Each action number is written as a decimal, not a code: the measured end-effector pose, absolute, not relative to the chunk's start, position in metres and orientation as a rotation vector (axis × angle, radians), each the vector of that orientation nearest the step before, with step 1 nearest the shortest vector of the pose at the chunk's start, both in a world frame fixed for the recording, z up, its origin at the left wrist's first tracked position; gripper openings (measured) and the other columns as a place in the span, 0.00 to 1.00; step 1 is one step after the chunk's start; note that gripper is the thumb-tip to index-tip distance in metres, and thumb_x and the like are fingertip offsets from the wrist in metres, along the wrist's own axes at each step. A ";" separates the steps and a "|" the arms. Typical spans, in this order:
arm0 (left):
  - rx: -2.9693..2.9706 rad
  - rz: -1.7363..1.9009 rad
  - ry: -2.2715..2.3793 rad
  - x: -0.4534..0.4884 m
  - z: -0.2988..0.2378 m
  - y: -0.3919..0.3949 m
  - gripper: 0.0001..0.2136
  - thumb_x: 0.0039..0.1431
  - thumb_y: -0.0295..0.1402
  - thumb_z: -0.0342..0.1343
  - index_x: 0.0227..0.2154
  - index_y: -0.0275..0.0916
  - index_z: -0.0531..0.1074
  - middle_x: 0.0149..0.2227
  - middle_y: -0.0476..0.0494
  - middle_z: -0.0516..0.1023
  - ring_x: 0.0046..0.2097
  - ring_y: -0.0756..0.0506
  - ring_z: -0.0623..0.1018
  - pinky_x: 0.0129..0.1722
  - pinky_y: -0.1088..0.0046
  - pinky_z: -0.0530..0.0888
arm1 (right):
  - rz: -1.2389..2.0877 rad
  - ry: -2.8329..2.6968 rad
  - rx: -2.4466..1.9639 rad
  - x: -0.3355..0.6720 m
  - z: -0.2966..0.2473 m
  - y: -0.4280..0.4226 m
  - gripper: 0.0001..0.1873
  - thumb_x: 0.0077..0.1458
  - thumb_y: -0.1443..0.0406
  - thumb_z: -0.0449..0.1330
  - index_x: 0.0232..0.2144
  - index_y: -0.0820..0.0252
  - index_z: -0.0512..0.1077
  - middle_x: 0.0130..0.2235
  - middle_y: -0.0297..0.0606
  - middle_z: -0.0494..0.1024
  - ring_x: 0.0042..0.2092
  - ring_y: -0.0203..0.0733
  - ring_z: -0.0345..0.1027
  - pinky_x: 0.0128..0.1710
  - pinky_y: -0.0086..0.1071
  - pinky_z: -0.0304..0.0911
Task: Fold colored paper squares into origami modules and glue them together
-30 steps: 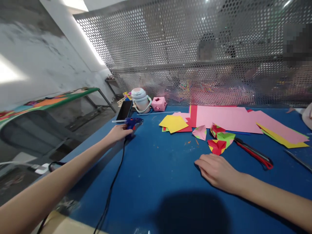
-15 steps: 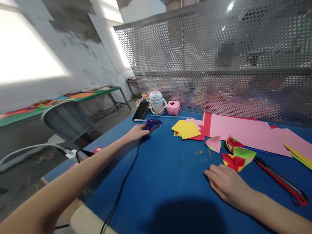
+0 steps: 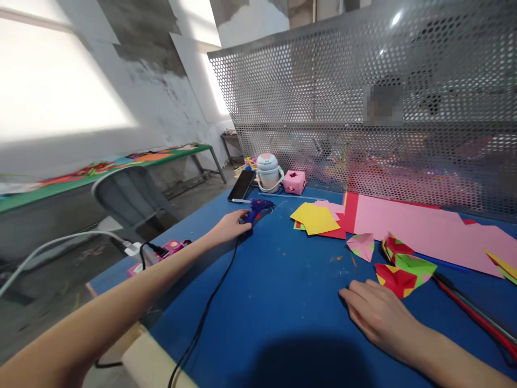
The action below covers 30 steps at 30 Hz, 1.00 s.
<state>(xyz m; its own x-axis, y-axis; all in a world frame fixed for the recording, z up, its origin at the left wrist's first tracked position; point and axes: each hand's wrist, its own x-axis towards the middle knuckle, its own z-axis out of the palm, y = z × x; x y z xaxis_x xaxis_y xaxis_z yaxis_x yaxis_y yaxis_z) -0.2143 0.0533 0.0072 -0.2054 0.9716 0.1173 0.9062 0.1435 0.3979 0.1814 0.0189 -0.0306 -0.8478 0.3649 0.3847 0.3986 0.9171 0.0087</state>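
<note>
My left hand [image 3: 230, 225] reaches far out and grips the handle of a blue glue gun [image 3: 257, 207] that lies on the blue table [image 3: 274, 302]. Its black cord [image 3: 204, 318] trails back to the table's near edge. My right hand [image 3: 374, 312] rests flat on the table, fingers spread, holding nothing. Just beyond its fingertips lie folded paper pieces in red, yellow and green [image 3: 399, 272], with a pink folded piece [image 3: 361, 245] further back.
Yellow sheets [image 3: 315, 218] and large pink sheets [image 3: 416, 229] cover the back of the table. A phone [image 3: 241, 186], a white container [image 3: 269, 171] and a pink paper cube [image 3: 293, 182] stand before a perforated metal screen [image 3: 363, 118]. A grey chair [image 3: 129, 196] stands left.
The view has swung left and up, so the chair and window now show. My left hand stays on the glue gun and my right hand stays flat on the table.
</note>
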 end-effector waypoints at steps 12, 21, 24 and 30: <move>2.577 0.285 1.968 -0.139 0.021 0.017 0.18 0.63 0.39 0.36 0.28 0.38 0.68 0.28 0.44 0.72 0.33 0.47 0.72 0.34 0.74 0.65 | -0.117 -2.724 -0.550 0.177 -0.028 0.020 0.14 0.59 0.72 0.44 0.37 0.63 0.69 0.28 0.39 0.69 0.29 0.40 0.61 0.29 0.33 0.50; 2.707 0.453 1.519 -0.077 -0.002 0.097 0.30 0.47 0.44 0.59 0.52 0.36 0.62 0.58 0.31 0.58 0.58 0.33 0.60 0.53 0.55 0.59 | -0.414 -2.850 -0.803 0.156 0.001 0.079 0.10 0.58 0.70 0.49 0.34 0.65 0.70 0.34 0.44 0.72 0.38 0.45 0.63 0.39 0.37 0.55; 2.589 0.479 1.514 -0.082 -0.007 0.120 0.23 0.50 0.42 0.57 0.47 0.35 0.67 0.51 0.33 0.68 0.50 0.37 0.69 0.47 0.62 0.66 | -0.429 -2.811 -0.964 0.147 0.006 0.106 0.10 0.57 0.66 0.52 0.37 0.66 0.70 0.38 0.46 0.73 0.42 0.47 0.65 0.39 0.37 0.57; 2.512 0.610 1.510 -0.095 -0.008 0.134 0.12 0.59 0.36 0.47 0.32 0.37 0.74 0.33 0.44 0.78 0.34 0.47 0.74 0.35 0.75 0.68 | -0.389 -2.805 -1.149 0.139 0.000 0.132 0.09 0.58 0.67 0.51 0.32 0.63 0.71 0.32 0.43 0.76 0.34 0.45 0.70 0.31 0.33 0.58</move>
